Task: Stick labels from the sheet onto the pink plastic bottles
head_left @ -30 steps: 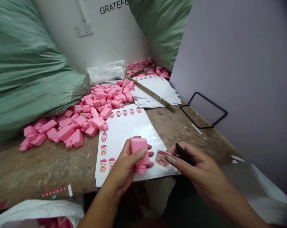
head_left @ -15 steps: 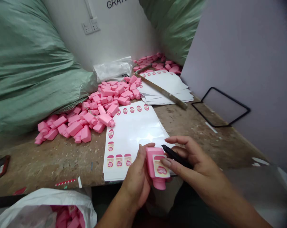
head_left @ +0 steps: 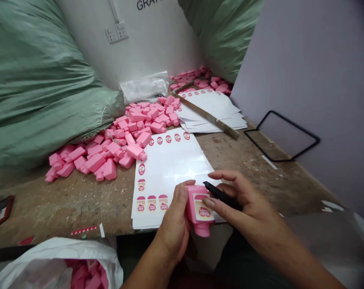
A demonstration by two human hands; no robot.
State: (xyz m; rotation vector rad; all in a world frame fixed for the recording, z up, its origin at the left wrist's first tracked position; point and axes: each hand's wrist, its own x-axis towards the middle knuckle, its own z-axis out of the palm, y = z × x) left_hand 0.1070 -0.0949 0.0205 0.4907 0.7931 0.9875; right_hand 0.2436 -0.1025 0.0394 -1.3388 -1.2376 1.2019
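Note:
My left hand (head_left: 173,224) grips a small pink bottle (head_left: 199,210), cap pointing down, over the table's front edge. A cream and red label now sits on the bottle's face. My right hand (head_left: 242,206) presses a fingertip on that label while it holds a thin black tool (head_left: 220,195) between the fingers. Just behind the hands lies a white sticker sheet (head_left: 170,168) with a few labels left along its top and left edges.
A heap of pink bottles (head_left: 121,138) lies at the left and back of the worn table (head_left: 64,200), against a green sack (head_left: 40,88). More sheets (head_left: 213,110) under a wooden stick lie at the back. A white bag of bottles (head_left: 64,267) sits below left. A black wire frame (head_left: 283,136) leans right.
One second ago my right hand carried a loose label toward the bare bottle. The label is now stuck on the bottle and my finger rubs it. The view has shifted left.

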